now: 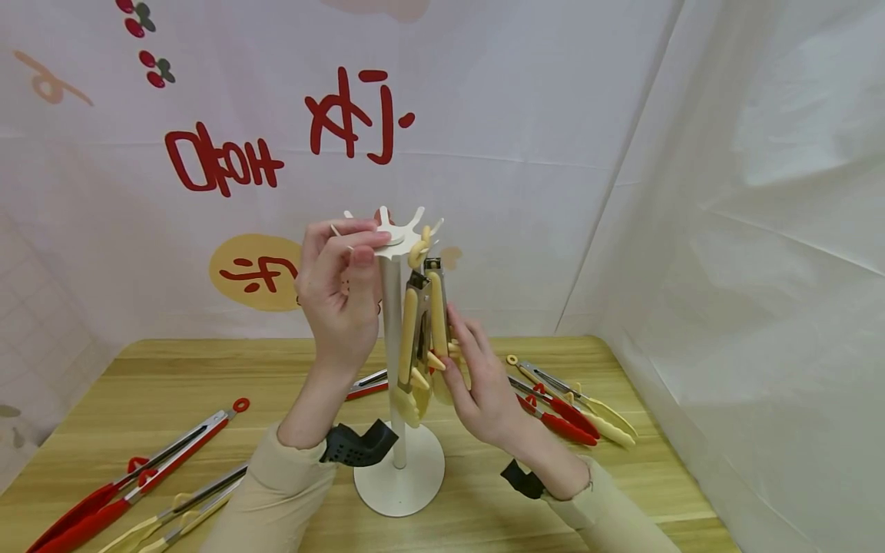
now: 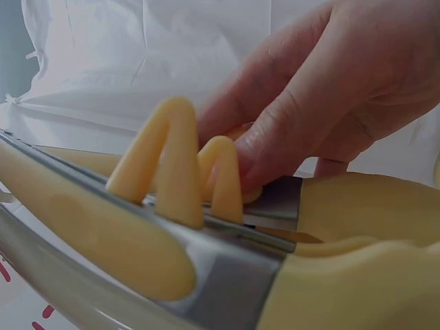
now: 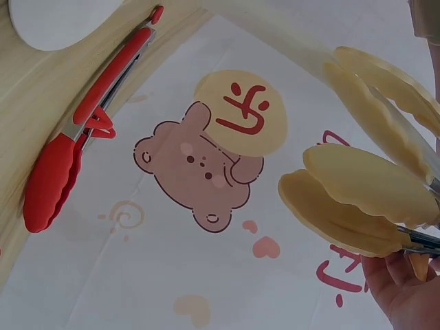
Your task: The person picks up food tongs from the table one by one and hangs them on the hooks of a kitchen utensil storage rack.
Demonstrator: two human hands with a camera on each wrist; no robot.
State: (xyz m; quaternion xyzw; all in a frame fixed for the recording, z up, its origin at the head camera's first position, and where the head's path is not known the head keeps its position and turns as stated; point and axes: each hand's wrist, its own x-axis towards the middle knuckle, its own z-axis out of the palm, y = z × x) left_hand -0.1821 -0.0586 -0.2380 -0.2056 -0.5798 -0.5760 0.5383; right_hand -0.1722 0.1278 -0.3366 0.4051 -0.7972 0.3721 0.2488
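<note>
A white stand with a hooked top [image 1: 404,240] rises from a round base [image 1: 399,491]. My left hand [image 1: 340,288] pinches the stand's top, fingers over the disc and thumb below at its near-left edge. Two yellow-tipped tongs [image 1: 409,330] hang by their loops on the right-side hooks, heads down. My right hand [image 1: 484,388] holds the right-hand tongs [image 1: 439,307] near the yellow thumb rests. The left wrist view shows its thumb and fingers [image 2: 275,130] at the metal arm. In the right wrist view, the yellow heads [image 3: 371,185] spread beside the hand [image 3: 405,292].
Red tongs [image 1: 187,445] and yellow tongs [image 1: 200,499] lie on the wooden table [image 1: 276,369] at left. More red tongs [image 1: 560,415] and yellow tongs [image 1: 588,403] lie at right. Another red pair [image 1: 366,385] lies behind the stand. A printed white sheet [image 1: 498,192] hangs behind.
</note>
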